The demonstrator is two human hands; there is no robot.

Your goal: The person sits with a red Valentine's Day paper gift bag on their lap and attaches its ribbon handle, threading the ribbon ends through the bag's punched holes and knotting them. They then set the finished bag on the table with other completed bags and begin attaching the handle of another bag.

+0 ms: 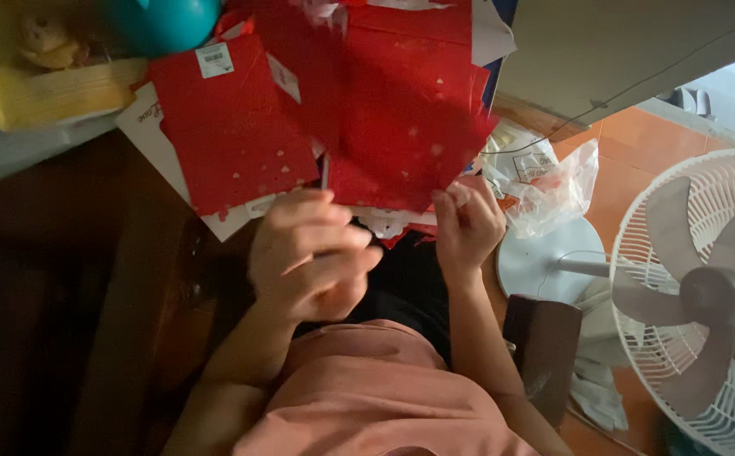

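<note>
We find the left hand [313, 253] curled nearly shut, its fingers folded over a thin dark stick-like tool [325, 173] whose tip rises just above the knuckles; we cannot tell what kind of tool it is. The tip stands at the near edge of the large red paper sheet [401, 110], a grip that we judge suits close work on that edge.

The right hand [467, 224] is likewise closed, thumb and fingertips pinched on the sheet's lower right corner. We judge that this hold keeps the paper taut and steady for the other hand.

The large red paper sheet lies at the near edge of the worktop [13, 156], overhanging toward the person's lap. A second red sheet [232, 127] with a small white label lies to its left, overlapping white card [152, 135] beneath. Both red sheets carry small pale spots.

At the far left corner of the worktop rests a yellow box [38, 93] with a small figure on it, and beside it a teal round object [165, 21], only partly in view.

Off the worktop, to the right, a crumpled clear plastic bag [545, 181] sits near the round base of a white standing fan [697, 295] on the orange tiled floor [629, 143].
</note>
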